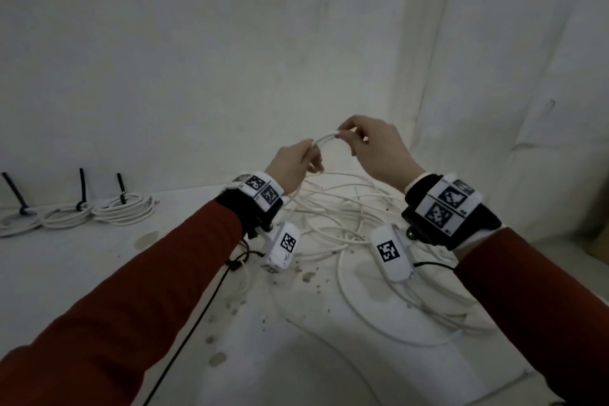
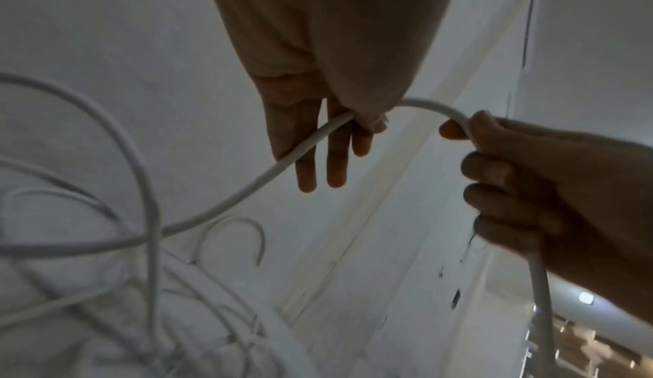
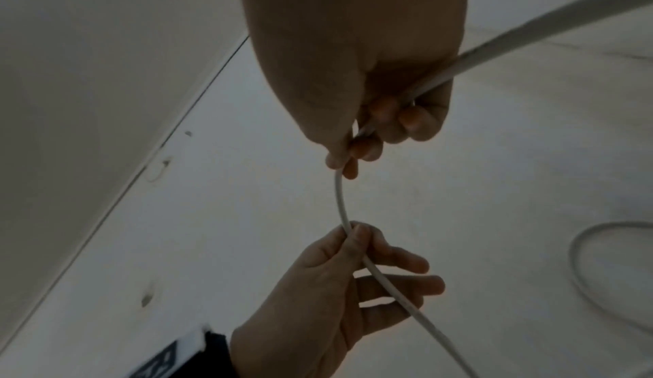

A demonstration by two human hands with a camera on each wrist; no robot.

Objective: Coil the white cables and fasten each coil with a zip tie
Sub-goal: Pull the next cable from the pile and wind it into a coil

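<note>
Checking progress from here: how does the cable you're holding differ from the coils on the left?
The held cable is raised off the table, pinched between left hand and right hand; the finished coils lie flat. The held cable trails into a loose tangle; the coils are wound neatly. Each coil carries a black zip tie; the held cable has none. Both are white.

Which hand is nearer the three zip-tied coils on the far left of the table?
Left. The left hand pinches the white cable nearer the finished coils; the right hand holds the same cable farther right.
</note>
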